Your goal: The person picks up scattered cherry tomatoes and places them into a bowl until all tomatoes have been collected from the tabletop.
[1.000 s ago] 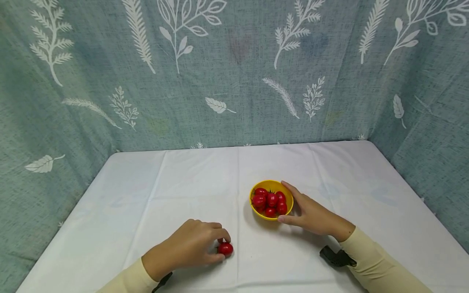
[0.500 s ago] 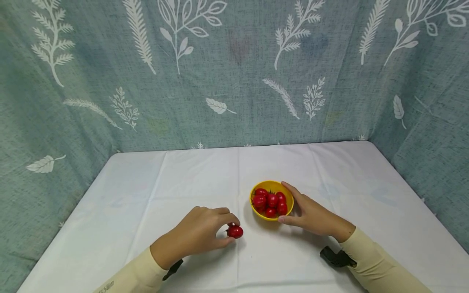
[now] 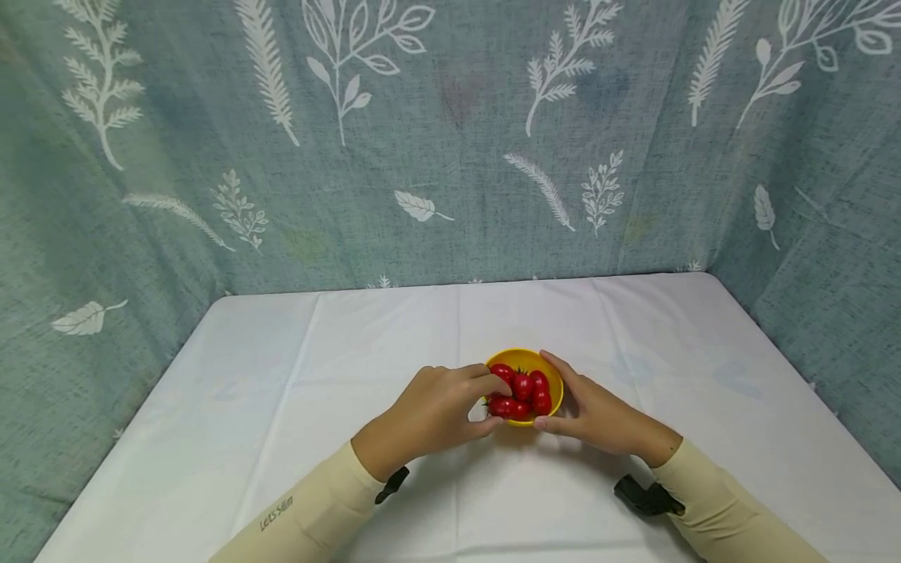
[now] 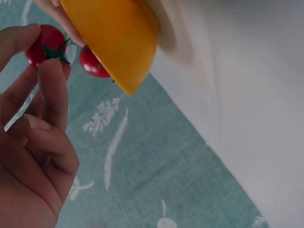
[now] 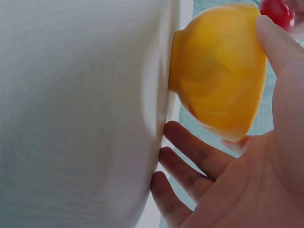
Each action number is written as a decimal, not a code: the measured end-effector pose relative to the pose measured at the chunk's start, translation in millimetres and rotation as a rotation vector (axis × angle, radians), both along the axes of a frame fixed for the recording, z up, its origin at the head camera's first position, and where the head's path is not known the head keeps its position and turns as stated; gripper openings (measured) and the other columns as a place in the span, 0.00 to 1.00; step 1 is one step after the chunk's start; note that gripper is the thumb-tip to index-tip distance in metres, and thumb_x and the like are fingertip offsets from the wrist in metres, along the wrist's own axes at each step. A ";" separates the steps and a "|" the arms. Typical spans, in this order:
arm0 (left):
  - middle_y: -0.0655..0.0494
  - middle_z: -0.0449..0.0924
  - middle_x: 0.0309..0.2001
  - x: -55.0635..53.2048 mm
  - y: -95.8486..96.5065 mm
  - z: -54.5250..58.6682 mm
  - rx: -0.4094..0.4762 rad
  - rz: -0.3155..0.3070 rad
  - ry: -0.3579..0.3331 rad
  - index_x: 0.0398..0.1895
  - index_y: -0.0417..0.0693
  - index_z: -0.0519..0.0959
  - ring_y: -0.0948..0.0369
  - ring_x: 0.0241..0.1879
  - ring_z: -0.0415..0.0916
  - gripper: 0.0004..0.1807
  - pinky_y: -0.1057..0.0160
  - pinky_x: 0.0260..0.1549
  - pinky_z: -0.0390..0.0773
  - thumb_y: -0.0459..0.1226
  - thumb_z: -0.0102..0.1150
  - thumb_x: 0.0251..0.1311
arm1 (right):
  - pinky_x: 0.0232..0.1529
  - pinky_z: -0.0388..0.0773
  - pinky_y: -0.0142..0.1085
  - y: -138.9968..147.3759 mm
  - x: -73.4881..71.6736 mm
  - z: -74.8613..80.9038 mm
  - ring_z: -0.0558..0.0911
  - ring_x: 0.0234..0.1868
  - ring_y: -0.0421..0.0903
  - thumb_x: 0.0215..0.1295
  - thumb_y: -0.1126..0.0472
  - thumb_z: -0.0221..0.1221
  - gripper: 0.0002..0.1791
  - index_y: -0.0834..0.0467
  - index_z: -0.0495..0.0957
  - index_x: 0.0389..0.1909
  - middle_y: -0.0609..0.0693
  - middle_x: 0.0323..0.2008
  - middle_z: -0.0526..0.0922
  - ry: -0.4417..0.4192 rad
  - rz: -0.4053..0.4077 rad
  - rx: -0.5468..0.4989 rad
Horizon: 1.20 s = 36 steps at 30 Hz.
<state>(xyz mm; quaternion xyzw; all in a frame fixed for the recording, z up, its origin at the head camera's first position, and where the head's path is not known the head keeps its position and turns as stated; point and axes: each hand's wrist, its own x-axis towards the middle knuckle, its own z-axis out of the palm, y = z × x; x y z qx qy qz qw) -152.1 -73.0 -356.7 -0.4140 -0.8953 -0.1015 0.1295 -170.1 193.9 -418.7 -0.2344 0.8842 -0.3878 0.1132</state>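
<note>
My left hand [image 3: 436,407] pinches a red cherry tomato [image 3: 501,406] at the left side of a small yellow bowl [image 3: 519,355]. The left wrist view shows this tomato [image 4: 46,40] between thumb and fingertips, its green stem end visible, just outside the bowl's rim. Several other cherry tomatoes [image 3: 523,385] lie inside the bowl; part of them is hidden by my left fingers. On the bowl's right side, my right hand [image 3: 605,410] holds the rim between thumb and forefinger. In the right wrist view the bowl [image 5: 218,71] stands upright, the other fingertips resting on the cloth.
A white cloth [image 3: 366,336] with fold lines covers the table. Green-blue curtains [image 3: 450,156] with white leaf prints hang behind it and along both sides. Dark straps [image 3: 646,494] show beneath the cream sleeves.
My left hand has carried the cherry tomato from the table's near middle up and right to the bowl. The right hand and bowl have stayed in place.
</note>
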 end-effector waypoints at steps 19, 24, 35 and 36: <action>0.61 0.84 0.46 -14.1 22.2 -9.5 -0.068 0.028 0.007 0.48 0.59 0.85 0.64 0.29 0.84 0.15 0.68 0.29 0.81 0.48 0.72 0.57 | 0.73 0.58 0.58 -1.8 0.4 0.8 0.64 0.75 0.57 0.60 0.39 0.67 0.59 0.56 0.41 0.80 0.57 0.76 0.60 -0.006 0.031 -0.018; 0.61 0.84 0.47 -15.5 23.3 -11.9 -0.083 0.032 -0.004 0.49 0.60 0.85 0.64 0.30 0.84 0.17 0.67 0.30 0.82 0.49 0.72 0.57 | 0.73 0.58 0.58 -1.7 0.7 0.0 0.63 0.75 0.58 0.61 0.39 0.66 0.58 0.56 0.41 0.80 0.58 0.76 0.60 0.003 0.035 -0.016; 0.62 0.84 0.44 -9.6 10.7 -7.6 -0.018 0.015 -0.003 0.49 0.60 0.84 0.69 0.21 0.75 0.18 0.74 0.21 0.72 0.48 0.73 0.55 | 0.72 0.57 0.61 0.1 4.4 -0.3 0.63 0.75 0.61 0.62 0.39 0.65 0.56 0.55 0.43 0.80 0.59 0.75 0.60 0.006 0.012 -0.009; 0.62 0.84 0.43 -8.6 7.5 -7.3 -0.013 0.020 -0.005 0.49 0.60 0.84 0.69 0.19 0.73 0.17 0.75 0.20 0.70 0.48 0.72 0.56 | 0.72 0.57 0.62 0.2 4.5 -1.0 0.62 0.75 0.62 0.62 0.39 0.65 0.56 0.54 0.43 0.80 0.59 0.75 0.60 0.005 0.006 -0.006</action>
